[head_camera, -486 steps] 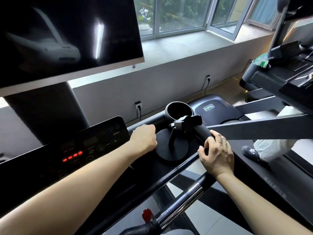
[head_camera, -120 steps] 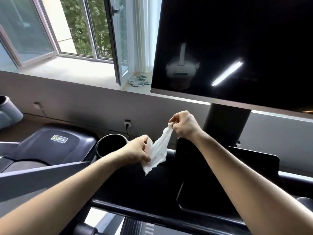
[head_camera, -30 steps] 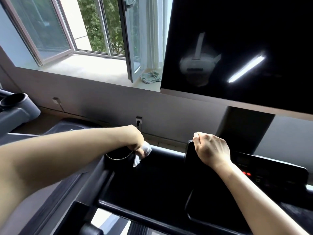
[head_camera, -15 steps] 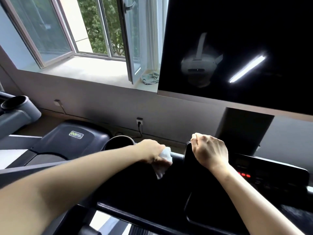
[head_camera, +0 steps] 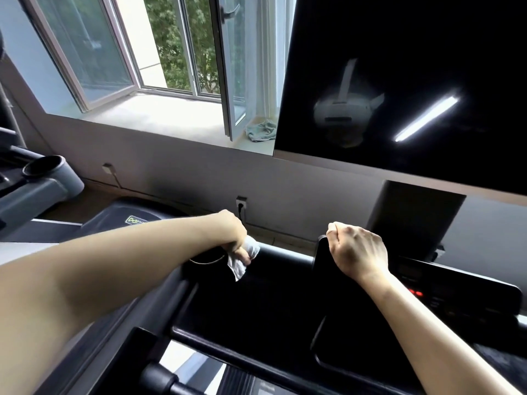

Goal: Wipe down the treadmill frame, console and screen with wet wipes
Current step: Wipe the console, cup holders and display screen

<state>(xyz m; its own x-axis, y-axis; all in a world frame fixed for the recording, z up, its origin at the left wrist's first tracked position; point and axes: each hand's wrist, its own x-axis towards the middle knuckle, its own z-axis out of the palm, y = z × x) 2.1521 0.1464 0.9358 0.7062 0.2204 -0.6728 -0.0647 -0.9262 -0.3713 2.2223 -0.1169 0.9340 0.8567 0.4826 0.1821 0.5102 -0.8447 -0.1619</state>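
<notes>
My left hand [head_camera: 232, 238] grips a crumpled white wet wipe [head_camera: 243, 259] and presses it on the black treadmill console [head_camera: 273, 295], right beside the round cup holder [head_camera: 204, 259], which my forearm partly hides. My right hand [head_camera: 356, 250] is curled over the top left corner of the raised control panel [head_camera: 456, 292], where red lights glow. The big dark screen [head_camera: 413, 75] hangs above, reflecting a headset and a ceiling light.
A black handlebar [head_camera: 256, 357] crosses the lower frame. Another treadmill [head_camera: 42, 183] with a grey cup holder stands at left. The open window [head_camera: 231, 67] has a cloth [head_camera: 261, 131] on its sill. A wall socket [head_camera: 241, 205] sits behind the console.
My left hand has slid the wipe back to the left along the console top, from beside the control panel to the cup holder edge. My right hand stays on the panel corner.
</notes>
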